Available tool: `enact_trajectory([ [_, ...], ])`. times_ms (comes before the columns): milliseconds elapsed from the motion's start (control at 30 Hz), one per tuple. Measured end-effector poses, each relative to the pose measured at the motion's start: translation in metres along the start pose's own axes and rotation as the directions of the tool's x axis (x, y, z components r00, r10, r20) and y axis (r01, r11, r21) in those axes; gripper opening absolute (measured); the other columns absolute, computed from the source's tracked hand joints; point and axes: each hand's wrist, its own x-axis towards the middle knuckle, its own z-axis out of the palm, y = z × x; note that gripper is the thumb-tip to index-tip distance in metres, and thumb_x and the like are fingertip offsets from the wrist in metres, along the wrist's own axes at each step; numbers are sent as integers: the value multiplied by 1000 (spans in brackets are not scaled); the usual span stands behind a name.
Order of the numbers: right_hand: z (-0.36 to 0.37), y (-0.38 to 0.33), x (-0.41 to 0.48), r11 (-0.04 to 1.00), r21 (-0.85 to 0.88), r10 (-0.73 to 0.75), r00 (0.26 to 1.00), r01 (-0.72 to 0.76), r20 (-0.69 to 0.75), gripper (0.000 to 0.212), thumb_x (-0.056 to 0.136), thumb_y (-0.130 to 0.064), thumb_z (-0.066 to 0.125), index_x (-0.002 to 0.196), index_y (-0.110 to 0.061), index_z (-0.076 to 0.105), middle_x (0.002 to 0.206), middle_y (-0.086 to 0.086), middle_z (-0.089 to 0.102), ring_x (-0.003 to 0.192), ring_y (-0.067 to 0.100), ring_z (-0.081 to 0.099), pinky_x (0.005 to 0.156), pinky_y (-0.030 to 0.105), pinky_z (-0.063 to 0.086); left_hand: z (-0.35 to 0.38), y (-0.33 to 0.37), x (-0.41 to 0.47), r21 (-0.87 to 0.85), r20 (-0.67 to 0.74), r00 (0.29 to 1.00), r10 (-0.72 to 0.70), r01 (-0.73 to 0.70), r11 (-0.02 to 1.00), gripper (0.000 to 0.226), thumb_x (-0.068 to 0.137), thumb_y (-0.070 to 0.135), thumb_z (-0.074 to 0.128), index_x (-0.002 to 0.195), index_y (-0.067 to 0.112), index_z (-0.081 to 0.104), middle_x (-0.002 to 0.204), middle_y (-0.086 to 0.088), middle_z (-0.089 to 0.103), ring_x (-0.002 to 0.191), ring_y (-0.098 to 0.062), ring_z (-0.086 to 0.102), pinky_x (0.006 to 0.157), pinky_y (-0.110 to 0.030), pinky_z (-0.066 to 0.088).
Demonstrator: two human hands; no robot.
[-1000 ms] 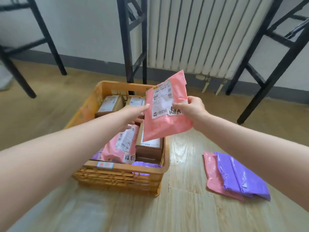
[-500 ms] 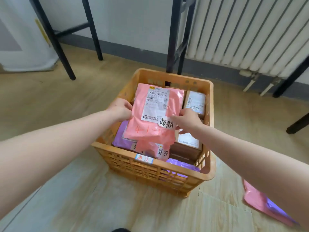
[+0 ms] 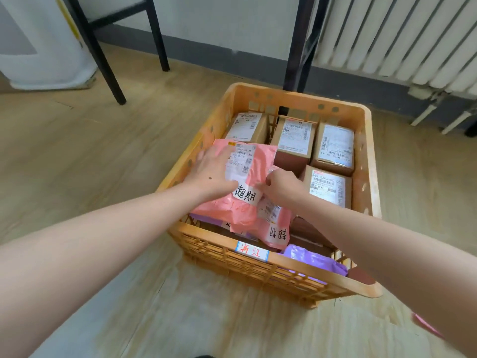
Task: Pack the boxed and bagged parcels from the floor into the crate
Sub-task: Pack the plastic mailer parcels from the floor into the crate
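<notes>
The orange crate (image 3: 258,270) has a lattice-patterned wall. Inside it lie a pink bag (image 3: 227,210) with white labels, brown boxes (image 3: 289,160) and a purple bag (image 3: 315,262). Under the crate, the floor (image 3: 103,151) shows pale wood grain.

pale wood floor (image 3: 77,156), white wall (image 3: 219,19) over a grey skirting (image 3: 211,55), radiator (image 3: 402,37) right, black frame legs (image 3: 103,60) behind, possibly a white appliance (image 3: 38,42) far left.
</notes>
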Motion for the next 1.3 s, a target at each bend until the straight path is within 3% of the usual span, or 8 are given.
enact_trajectory([
  [67,5,-5,3,994,-104,-20,999,17,-26,30,94,-43,45,87,-17,60,94,5,66,82,24,58,69,32,42,9,1,-1,-69,126,986,106,-98,993,81,77,30,66,146,42,25,158,-12,15,145,-33,10,117,-46,17],
  [167,12,-6,3,980,-197,-44,994,22,-105,41,91,-47,50,105,-10,59,106,8,64,96,27,60,70,33,40,24,-2,1,23,312,944,109,-122,992,79,82,46,64,145,52,17,161,-2,-6,146,-36,-8,119,-50,6],
  [300,14,-1,-1,987,-158,-87,951,41,-297,93,72,-52,73,140,-11,24,135,16,34,123,34,40,93,43,43,39,-7,6,160,413,910,20,-94,983,86,78,66,57,143,58,1,156,12,-26,141,-38,-26,114,-63,4],
  [367,15,0,0,994,-92,-82,963,60,-255,109,74,-50,72,150,-19,0,151,20,10,141,40,12,111,52,27,41,-8,12,201,387,921,44,-131,971,96,72,71,59,143,57,-5,155,10,-30,138,-40,-31,113,-64,0],
  [467,31,1,1,993,-23,-121,984,119,-131,97,90,-43,56,148,-23,-20,155,19,-21,141,43,-19,115,59,6,42,-11,24,254,391,914,110,-221,942,111,63,77,62,143,54,-11,152,8,-35,136,-39,-36,114,-62,-6],
  [633,64,4,0,961,-255,-129,990,110,-56,82,94,-60,24,148,-18,-21,152,16,-33,139,40,-29,114,61,0,57,-17,41,354,442,881,170,-346,869,122,56,73,69,146,47,-9,149,6,-41,135,-35,-38,111,-59,-13],
  [867,79,4,19,972,-225,-71,997,67,-10,96,87,-71,24,146,-12,-24,150,18,-36,133,46,-35,111,65,-4,75,-29,58,340,490,863,119,-315,886,131,46,78,69,137,57,-24,142,11,-50,134,-37,-39,109,-67,-9],
  [1300,75,5,28,960,-277,-11,994,40,107,96,86,-73,20,143,-15,-31,149,16,-38,133,45,-36,104,66,-15,82,-24,61,355,501,865,26,-233,905,130,46,77,72,136,60,-21,139,12,-53,134,-39,-38,109,-69,2],
])
